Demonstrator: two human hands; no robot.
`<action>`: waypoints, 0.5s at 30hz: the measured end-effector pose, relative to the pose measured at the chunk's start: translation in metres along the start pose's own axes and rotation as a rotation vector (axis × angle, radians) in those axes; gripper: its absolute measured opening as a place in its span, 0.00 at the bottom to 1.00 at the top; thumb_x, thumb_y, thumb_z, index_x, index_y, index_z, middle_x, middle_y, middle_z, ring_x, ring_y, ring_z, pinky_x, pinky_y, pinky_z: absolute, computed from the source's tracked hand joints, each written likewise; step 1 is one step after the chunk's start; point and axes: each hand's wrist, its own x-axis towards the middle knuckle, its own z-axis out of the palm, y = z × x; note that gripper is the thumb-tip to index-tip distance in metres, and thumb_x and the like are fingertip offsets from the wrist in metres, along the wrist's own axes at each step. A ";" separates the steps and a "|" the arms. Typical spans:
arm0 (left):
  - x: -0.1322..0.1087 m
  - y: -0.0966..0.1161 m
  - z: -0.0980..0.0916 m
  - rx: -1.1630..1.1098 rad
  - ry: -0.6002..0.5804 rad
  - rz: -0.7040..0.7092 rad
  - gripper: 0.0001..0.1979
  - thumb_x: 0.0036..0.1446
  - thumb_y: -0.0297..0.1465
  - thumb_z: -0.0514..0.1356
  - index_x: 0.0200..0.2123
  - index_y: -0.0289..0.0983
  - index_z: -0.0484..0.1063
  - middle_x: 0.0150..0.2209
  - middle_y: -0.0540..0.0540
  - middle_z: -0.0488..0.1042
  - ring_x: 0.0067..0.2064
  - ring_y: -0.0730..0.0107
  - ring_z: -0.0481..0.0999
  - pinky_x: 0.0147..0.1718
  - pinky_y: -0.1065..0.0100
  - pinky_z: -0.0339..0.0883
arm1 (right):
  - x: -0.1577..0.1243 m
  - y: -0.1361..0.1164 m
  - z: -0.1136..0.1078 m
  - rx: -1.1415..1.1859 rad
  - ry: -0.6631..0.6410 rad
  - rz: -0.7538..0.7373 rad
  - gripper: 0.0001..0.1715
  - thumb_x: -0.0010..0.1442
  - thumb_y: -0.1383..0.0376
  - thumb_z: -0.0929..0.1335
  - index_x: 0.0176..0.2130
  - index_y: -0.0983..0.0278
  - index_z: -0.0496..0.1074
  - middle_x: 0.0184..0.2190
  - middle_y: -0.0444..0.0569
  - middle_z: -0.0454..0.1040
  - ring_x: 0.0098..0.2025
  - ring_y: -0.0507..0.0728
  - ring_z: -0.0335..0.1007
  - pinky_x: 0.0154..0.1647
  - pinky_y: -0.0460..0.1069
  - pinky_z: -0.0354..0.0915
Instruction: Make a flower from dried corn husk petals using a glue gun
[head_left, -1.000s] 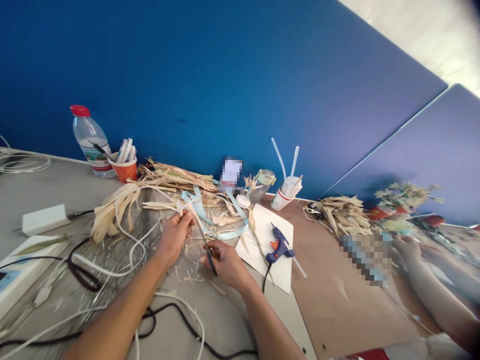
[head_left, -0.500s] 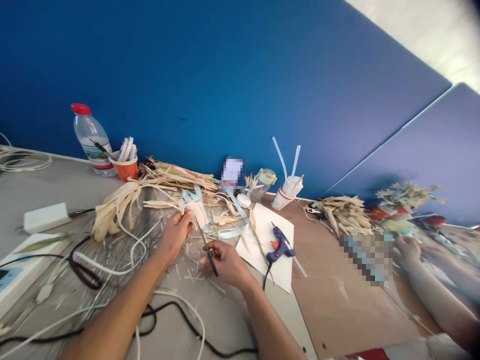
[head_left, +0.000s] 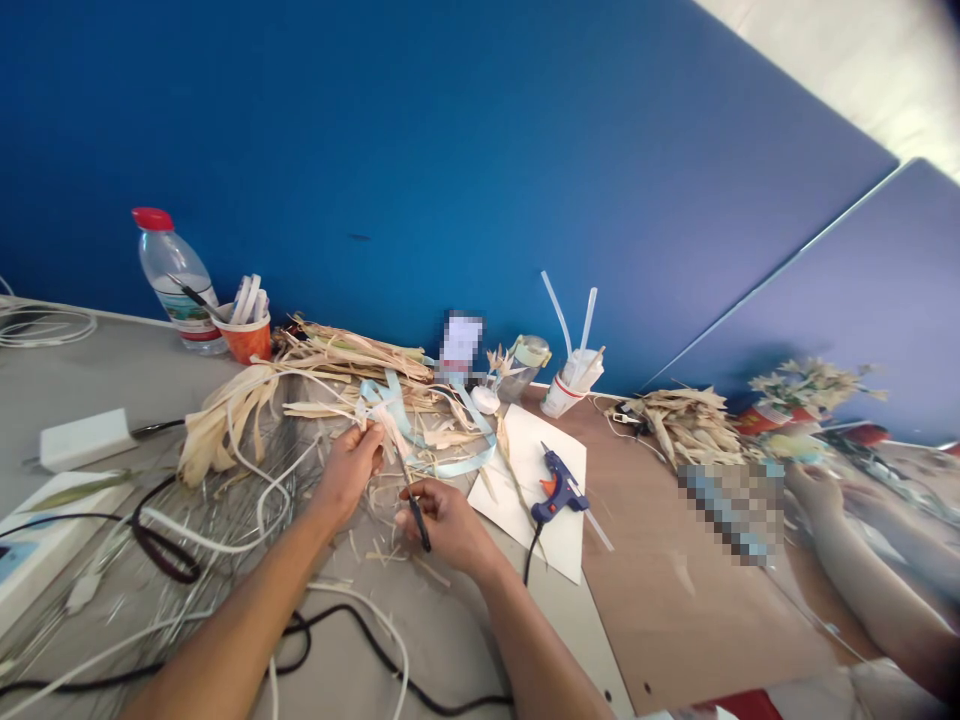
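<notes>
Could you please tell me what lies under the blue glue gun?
The glue gun lies on a white paper sheet; whatever the sheet itself covers is hidden.

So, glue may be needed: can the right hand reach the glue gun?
Probably yes: the glue gun lies on paper beside the right hand, nothing between, though that hand holds a dark tool.

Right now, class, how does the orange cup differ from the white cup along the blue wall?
The orange cup stands beside the water bottle; the white cup stands far to its right, behind the glue gun. The orange cup holds short white pieces; the white cup holds long clear sticks. Both serve as holders.
</notes>
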 end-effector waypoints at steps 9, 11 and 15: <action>0.001 -0.007 -0.002 0.036 -0.036 -0.017 0.16 0.44 0.42 0.64 0.22 0.36 0.65 0.14 0.58 0.57 0.14 0.80 0.54 0.15 0.74 0.46 | 0.000 -0.001 0.000 0.005 0.002 -0.002 0.15 0.47 0.63 0.71 0.36 0.65 0.68 0.17 0.38 0.63 0.20 0.48 0.56 0.20 0.43 0.52; 0.001 -0.008 -0.002 0.040 -0.043 -0.024 0.16 0.43 0.42 0.65 0.21 0.36 0.65 0.14 0.58 0.57 0.14 0.80 0.54 0.15 0.74 0.46 | 0.000 -0.001 0.000 0.014 0.001 -0.004 0.16 0.46 0.63 0.71 0.36 0.65 0.68 0.17 0.37 0.62 0.20 0.48 0.56 0.20 0.43 0.52; 0.000 -0.008 -0.002 0.093 -0.064 -0.032 0.17 0.45 0.43 0.63 0.21 0.36 0.64 0.14 0.58 0.57 0.15 0.79 0.54 0.15 0.74 0.47 | 0.000 -0.002 0.000 -0.003 0.001 -0.002 0.17 0.46 0.62 0.71 0.37 0.65 0.68 0.18 0.37 0.61 0.20 0.48 0.56 0.21 0.43 0.51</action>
